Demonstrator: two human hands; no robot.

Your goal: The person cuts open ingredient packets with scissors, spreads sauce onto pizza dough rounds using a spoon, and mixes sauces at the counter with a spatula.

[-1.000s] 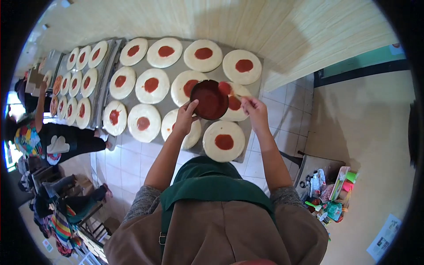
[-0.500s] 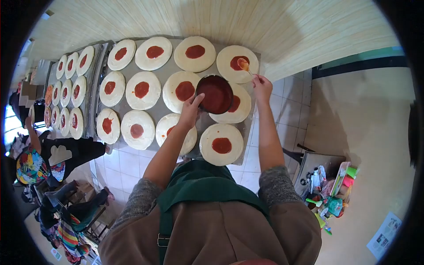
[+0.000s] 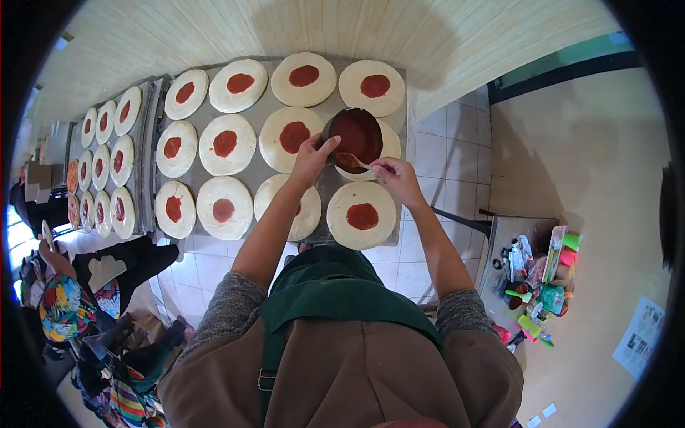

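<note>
My left hand (image 3: 314,158) grips a dark bowl (image 3: 361,133) of red sauce by its near-left rim, above the pizza bases. In my right hand (image 3: 399,178) is a spoon (image 3: 351,161), its sauce-coated head at the bowl's near edge. Below the bowl, a round dough base is mostly covered. The far-right dough base (image 3: 371,105) carries a patch of red sauce (image 3: 374,85) at its centre. Closest to me on the right lies another sauced base (image 3: 361,242). Several more bases with sauce spots fill the table (image 3: 267,161).
A second table of sauced bases (image 3: 121,167) stands at the left, with a person in a colourful shirt (image 3: 66,305) beside it. To the right, a small table (image 3: 524,227) holds bags and colourful items. A wall rises behind the bases.
My right hand has brought the spoon from the far-right base back toward me, to the bowl. The bowl in my left hand has shifted slightly.
</note>
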